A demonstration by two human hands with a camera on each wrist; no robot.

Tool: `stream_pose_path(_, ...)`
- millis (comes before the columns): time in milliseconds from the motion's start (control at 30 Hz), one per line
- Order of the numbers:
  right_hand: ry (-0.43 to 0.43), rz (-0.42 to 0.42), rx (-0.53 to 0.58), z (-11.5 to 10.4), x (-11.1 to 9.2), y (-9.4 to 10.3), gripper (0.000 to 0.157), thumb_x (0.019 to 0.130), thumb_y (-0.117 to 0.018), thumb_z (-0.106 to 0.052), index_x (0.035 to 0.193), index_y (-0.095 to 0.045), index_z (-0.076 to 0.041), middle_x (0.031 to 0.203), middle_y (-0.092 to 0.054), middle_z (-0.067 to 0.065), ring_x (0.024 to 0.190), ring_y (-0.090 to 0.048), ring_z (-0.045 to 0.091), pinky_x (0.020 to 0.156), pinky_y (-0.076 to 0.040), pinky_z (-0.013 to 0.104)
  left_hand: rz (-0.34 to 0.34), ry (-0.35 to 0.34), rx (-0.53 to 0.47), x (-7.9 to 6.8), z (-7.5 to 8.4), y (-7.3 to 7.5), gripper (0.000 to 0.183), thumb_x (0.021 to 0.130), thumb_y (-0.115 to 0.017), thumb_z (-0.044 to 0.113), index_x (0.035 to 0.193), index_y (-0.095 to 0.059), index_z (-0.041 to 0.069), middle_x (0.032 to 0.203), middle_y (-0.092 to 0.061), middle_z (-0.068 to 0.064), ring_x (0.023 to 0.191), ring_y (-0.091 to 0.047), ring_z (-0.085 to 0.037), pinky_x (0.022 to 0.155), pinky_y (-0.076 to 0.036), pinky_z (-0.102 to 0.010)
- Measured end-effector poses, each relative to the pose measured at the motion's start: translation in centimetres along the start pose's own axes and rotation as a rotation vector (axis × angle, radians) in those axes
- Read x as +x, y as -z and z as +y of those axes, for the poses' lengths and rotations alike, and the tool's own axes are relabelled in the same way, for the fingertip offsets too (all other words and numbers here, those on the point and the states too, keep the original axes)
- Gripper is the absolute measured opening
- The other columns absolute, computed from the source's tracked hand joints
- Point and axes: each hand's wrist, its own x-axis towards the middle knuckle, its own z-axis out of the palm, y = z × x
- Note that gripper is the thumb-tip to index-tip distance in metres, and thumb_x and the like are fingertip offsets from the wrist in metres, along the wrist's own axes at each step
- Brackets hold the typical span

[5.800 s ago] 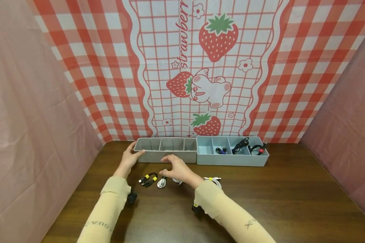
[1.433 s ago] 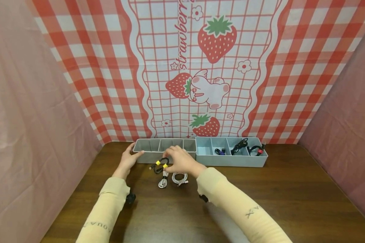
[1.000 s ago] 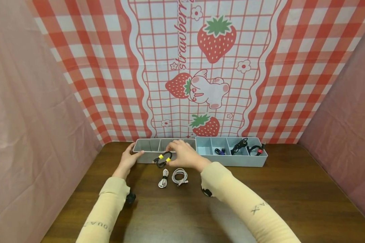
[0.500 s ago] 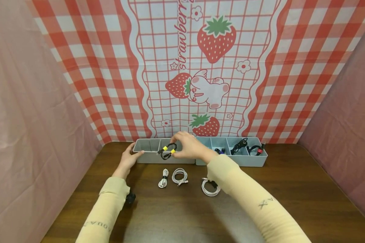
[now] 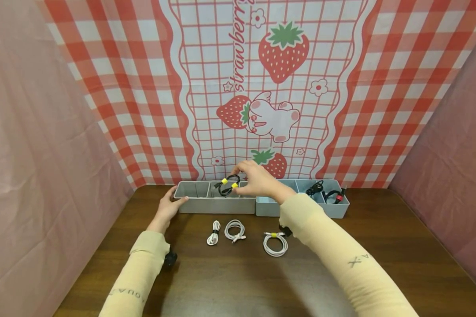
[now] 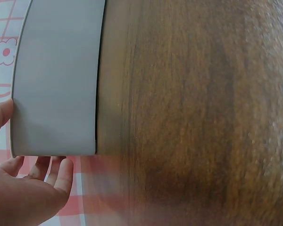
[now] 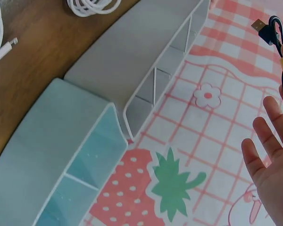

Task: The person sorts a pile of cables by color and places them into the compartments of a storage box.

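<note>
1. The left hand [image 5: 167, 209] gripped the left end of a long grey plastic box [image 5: 218, 205] with compartments, thumb at the front rim and fingers at the end wall.
2. The right hand [image 5: 257, 179], well apart from the left, pinched a looped black cable [image 5: 224, 181] with yellow ties between thumb and fingers.
3. That cable was in the air, seen in the head view against the middle of the grey box; a USB plug showed at one end in the right wrist view.
4. Beside the grey box stood a light-blue plastic box [image 5: 269, 208], partly hidden behind the right hand and forearm. A bundled black cord [image 5: 316, 188] and a dark cord with a red tie [image 5: 339, 198] lay in its two rightmost compartments.
5. On the brown wooden table [image 5: 222, 281], in front of the boxes, lay a white cable bundle with a black tie [image 5: 213, 233], a whitish coiled cable [image 5: 226, 230] and a white coil with a yellow tie [image 5: 274, 235].
6. A red-and-white strawberry-print cloth [image 5: 150, 88] hung behind.
</note>
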Motion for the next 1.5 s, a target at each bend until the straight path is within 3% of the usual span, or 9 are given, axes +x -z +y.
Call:
stream_pose_path(300,-0.026,0.025,0.001,0.8,-0.4,1.7,0.039,0.073,-0.070,-0.034,0.105,-0.055,-0.017,0.105,-0.052,-0.003,0.103,-0.045,0.018,0.083,-0.041,0.038,-0.014,0.012,0.003,0.1,-0.1,0.1,0.071,0.085,-0.061,0.026,0.142,-0.022,0.014,0.144,-0.025,-0.015,0.128,-0.027,-0.030,0.101,-0.029,-0.046)
stream_pose_path(600,-0.012,0.068,-0.048,2.5,-1.0,3.1,0.040,0.071,-0.070,-0.035,0.104,-0.055,-0.017,0.105,-0.054,-0.001,0.104,-0.045,0.019,0.088,-0.038,0.041,-0.006,0.005,-0.001,0.1,-0.1,0.0,0.067,0.086,-0.059,0.022,0.142,-0.023,0.013,0.142,-0.028,-0.015,0.127,-0.029,-0.029,0.101,-0.029,-0.045)
stream_pose_path(933,-0.065,0.091,-0.030,3.7,-1.7,4.6,0.039,0.071,-0.071,-0.031,0.103,-0.055,-0.016,0.105,-0.053,0.000,0.102,-0.044,0.019,0.086,-0.039,0.040,-0.003,0.012,0.002,0.1,-0.1,0.0,0.067,0.086,-0.059,0.022,0.142,-0.023,0.013,0.141,-0.029,-0.016,0.124,-0.031,-0.029,0.099,-0.031,-0.045)
stream_pose_path(1500,-0.136,0.108,-0.066,6.4,-3.1,5.2,0.041,0.071,-0.071,-0.030,0.106,-0.055,-0.014,0.104,-0.053,0.002,0.099,-0.044,0.021,0.085,-0.039,0.043,0.000,-0.002,-0.010,0.1,-0.2,0.0,0.067,0.085,-0.060,0.021,0.141,-0.024,0.012,0.142,-0.029,-0.015,0.126,-0.030,-0.029,0.101,-0.030,-0.044)
